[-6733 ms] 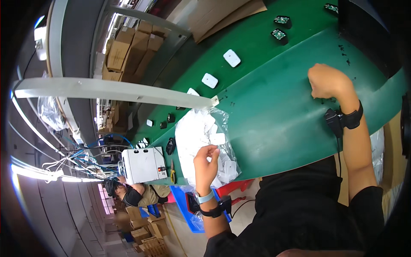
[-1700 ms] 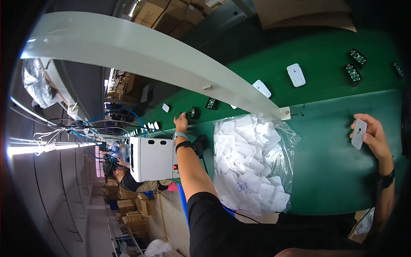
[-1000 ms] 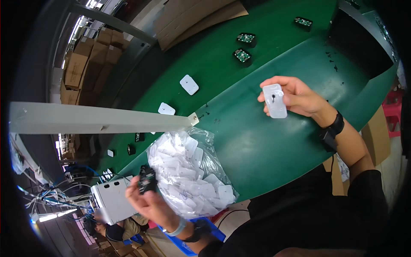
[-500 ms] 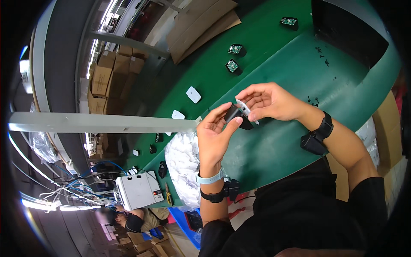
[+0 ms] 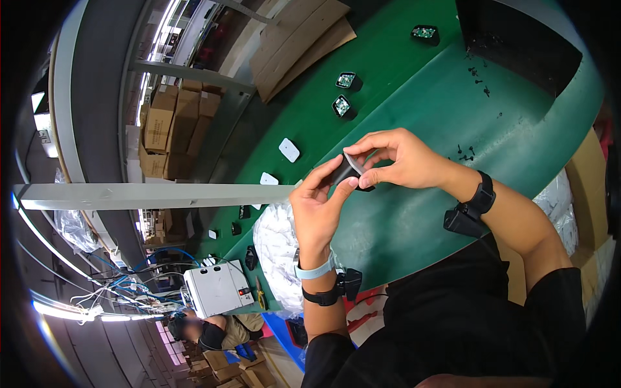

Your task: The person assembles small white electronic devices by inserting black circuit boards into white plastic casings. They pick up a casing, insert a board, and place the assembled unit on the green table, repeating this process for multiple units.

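Note:
My left hand (image 5: 315, 210) grips a small black housing (image 5: 340, 170) between thumb and fingers, over the green table. A thin pale cover plate (image 5: 354, 163) is pinched in my right hand (image 5: 406, 158) and lies against the housing's right-facing end. Whether it sits fully flush there cannot be made out. Fingertips of both hands meet around the two parts. Beyond my hands, on the darker green strip, stand black housings (image 5: 343, 107) with circuit boards showing. More white cover plates (image 5: 289, 150) lie to their left.
Small dark screws (image 5: 464, 154) are scattered right of my hands, near a large black box (image 5: 521, 48). A metal bar (image 5: 162, 195) reaches in from the left. Beside my left forearm are a bag of white pieces (image 5: 278, 252), pliers (image 5: 260, 294) and a white machine (image 5: 217, 289).
My right hand has brought the cover plate leftward from a tilted position, up against the housing's end. My left hand keeps hold of the housing. The whole view has shifted slightly.

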